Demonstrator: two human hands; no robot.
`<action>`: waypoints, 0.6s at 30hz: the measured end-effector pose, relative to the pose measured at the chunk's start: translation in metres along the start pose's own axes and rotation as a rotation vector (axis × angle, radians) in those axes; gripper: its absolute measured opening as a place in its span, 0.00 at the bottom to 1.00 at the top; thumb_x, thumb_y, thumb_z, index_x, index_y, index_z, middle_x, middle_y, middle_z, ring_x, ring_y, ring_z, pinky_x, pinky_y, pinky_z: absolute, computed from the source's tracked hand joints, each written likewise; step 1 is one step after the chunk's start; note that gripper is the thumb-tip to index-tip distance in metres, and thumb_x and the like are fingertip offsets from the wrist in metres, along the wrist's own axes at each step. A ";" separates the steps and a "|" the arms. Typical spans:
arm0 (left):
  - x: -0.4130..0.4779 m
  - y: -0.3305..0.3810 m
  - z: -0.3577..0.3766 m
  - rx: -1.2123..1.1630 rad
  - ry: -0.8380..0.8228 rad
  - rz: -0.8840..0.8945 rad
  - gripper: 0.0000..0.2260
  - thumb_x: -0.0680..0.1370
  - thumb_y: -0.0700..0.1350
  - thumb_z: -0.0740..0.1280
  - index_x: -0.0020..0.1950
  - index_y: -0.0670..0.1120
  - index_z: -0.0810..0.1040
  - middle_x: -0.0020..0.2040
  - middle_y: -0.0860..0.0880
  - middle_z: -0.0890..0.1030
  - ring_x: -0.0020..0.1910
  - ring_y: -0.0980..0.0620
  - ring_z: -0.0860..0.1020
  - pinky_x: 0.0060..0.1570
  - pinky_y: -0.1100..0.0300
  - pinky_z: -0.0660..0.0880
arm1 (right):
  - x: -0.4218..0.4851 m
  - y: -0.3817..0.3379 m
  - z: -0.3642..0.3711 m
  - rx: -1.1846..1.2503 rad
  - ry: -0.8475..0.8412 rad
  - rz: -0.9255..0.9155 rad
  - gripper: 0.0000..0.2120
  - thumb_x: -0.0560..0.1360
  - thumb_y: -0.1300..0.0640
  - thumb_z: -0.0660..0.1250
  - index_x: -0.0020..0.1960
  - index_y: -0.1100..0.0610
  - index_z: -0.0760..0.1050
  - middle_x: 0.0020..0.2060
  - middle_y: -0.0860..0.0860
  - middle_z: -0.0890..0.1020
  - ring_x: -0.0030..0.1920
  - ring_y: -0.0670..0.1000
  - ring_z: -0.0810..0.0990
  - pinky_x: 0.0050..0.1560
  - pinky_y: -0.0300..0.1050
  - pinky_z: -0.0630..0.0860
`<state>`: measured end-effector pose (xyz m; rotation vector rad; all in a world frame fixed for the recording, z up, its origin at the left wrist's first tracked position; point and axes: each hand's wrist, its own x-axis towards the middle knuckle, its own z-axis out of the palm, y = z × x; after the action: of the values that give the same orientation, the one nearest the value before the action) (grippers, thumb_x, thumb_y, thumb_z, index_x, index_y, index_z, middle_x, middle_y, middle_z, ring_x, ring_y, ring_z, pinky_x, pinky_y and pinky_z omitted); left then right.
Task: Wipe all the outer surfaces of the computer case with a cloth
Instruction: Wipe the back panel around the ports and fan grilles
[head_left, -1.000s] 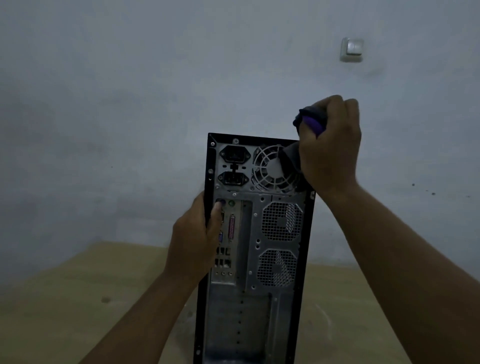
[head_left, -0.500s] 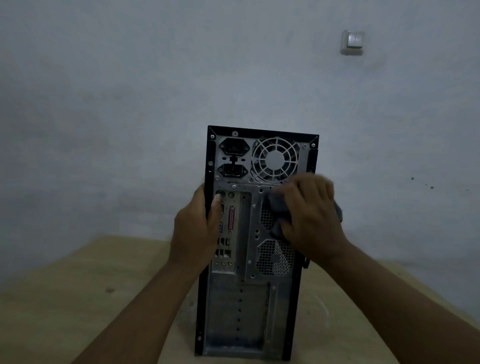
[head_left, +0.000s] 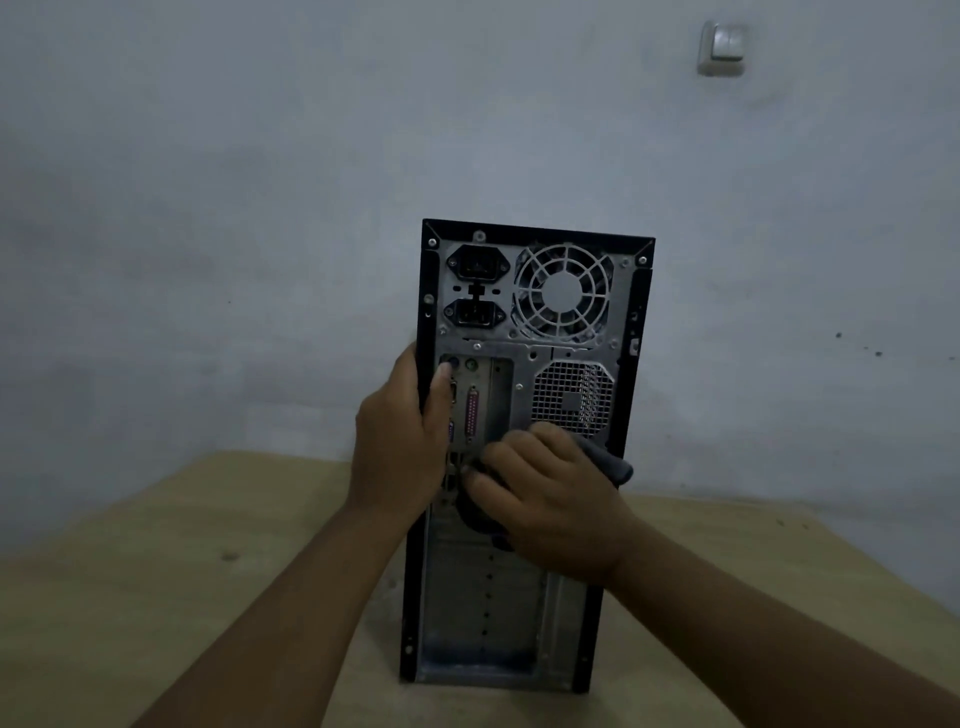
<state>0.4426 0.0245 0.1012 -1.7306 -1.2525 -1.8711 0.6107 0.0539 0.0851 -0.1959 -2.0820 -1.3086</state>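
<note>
Two hands are working on the computer case, which is standing upright on the wooden table with its rear panel facing the camera. On the left, the left hand is gripping the case's left edge, its thumb lying over the ports and its fingers reaching round behind, out of sight. Just right of it, the right hand is pressing a bunched grey cloth against the middle of the panel with its fingers curling over it, and a tail of cloth is poking out at the case's right edge.

The cloth is probably risking a snag on the connectors or the vent mesh. A hard push could be tipping the tall, narrow case toward the far wall if the left grip is slackening. Bare metal edges may also be endangering the fingers.
</note>
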 end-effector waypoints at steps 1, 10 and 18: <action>0.000 0.000 0.000 -0.001 -0.003 0.001 0.12 0.85 0.44 0.60 0.63 0.39 0.77 0.34 0.60 0.73 0.32 0.66 0.75 0.30 0.75 0.65 | 0.001 0.007 -0.004 0.026 -0.030 -0.053 0.08 0.79 0.57 0.61 0.51 0.56 0.78 0.46 0.55 0.80 0.46 0.55 0.77 0.51 0.50 0.72; -0.002 0.001 0.001 -0.077 -0.009 -0.031 0.18 0.84 0.49 0.58 0.69 0.41 0.74 0.34 0.57 0.76 0.29 0.59 0.76 0.28 0.73 0.65 | 0.049 0.091 -0.034 0.215 0.469 0.802 0.12 0.70 0.60 0.62 0.52 0.62 0.74 0.50 0.59 0.72 0.52 0.57 0.70 0.52 0.51 0.66; -0.001 -0.004 0.006 -0.049 0.026 -0.036 0.15 0.85 0.47 0.58 0.67 0.41 0.76 0.32 0.58 0.73 0.29 0.62 0.75 0.27 0.74 0.64 | 0.070 0.131 -0.048 1.112 0.712 1.128 0.03 0.78 0.60 0.65 0.48 0.58 0.77 0.47 0.54 0.83 0.51 0.50 0.83 0.54 0.48 0.79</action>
<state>0.4436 0.0312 0.0978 -1.7130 -1.2463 -1.9540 0.6379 0.0627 0.2387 -0.2731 -1.3523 0.4516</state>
